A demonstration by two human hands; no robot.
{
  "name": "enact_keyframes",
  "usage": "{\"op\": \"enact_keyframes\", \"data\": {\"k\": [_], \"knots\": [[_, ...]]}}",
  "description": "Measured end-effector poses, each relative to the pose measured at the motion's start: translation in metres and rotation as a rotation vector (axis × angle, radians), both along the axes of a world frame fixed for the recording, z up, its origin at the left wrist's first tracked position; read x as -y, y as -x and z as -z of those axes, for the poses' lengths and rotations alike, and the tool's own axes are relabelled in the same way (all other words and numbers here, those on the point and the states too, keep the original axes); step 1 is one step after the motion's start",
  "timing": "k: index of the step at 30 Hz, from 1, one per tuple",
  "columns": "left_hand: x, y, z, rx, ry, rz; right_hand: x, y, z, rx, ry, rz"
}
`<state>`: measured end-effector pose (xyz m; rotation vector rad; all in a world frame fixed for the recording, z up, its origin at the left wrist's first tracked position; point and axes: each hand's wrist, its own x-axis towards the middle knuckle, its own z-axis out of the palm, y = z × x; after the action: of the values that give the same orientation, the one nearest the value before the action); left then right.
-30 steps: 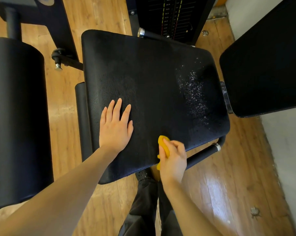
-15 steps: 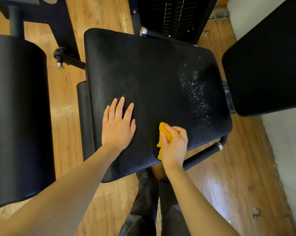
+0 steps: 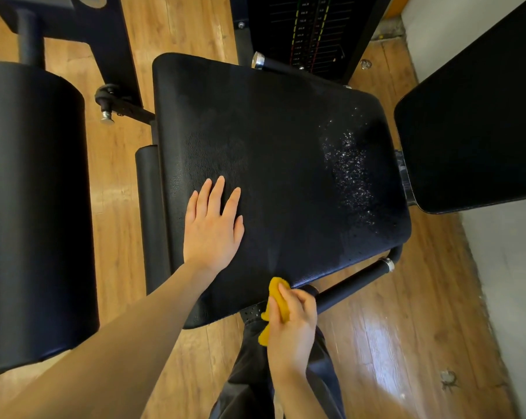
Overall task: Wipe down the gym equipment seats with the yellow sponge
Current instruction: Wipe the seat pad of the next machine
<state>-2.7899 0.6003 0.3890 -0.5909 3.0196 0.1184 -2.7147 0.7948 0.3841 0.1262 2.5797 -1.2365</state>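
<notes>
I had two hands in view. My left hand [image 3: 213,228] lay flat with straight fingers on the seat [image 3: 285,164], left of centre. My right hand [image 3: 292,325] was curled around the one yellow sponge [image 3: 276,300] at the seat's near edge, low in the frame, its long axis running from bottom left to top right, the upper tip touching the seat's edge. I counted three black pads: the seat, a padded roller [image 3: 35,213] at the left and another pad [image 3: 479,116] at upper right. A patch of droplets [image 3: 350,173] glistened on the seat's right side.
</notes>
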Motion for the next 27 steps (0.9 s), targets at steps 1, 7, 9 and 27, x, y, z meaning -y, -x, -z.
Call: {"op": "enact_keyframes", "data": {"k": [1,7,9,27], "knots": [[0.0,0.0,0.0,-0.002,-0.001,-0.001,0.001,0.004,0.001,0.007,0.004,0.009],[0.001,0.0,0.003,-0.002,0.004,0.003,0.026,0.069,-0.001,-0.02,-0.024,-0.015],[0.001,0.0,0.003,0.002,0.01,0.002,0.036,0.089,0.002,-0.029,-0.032,-0.026],[-0.001,0.005,-0.012,0.014,-0.138,-0.042,0.005,0.006,-0.019,0.15,-0.053,-0.187]]}}
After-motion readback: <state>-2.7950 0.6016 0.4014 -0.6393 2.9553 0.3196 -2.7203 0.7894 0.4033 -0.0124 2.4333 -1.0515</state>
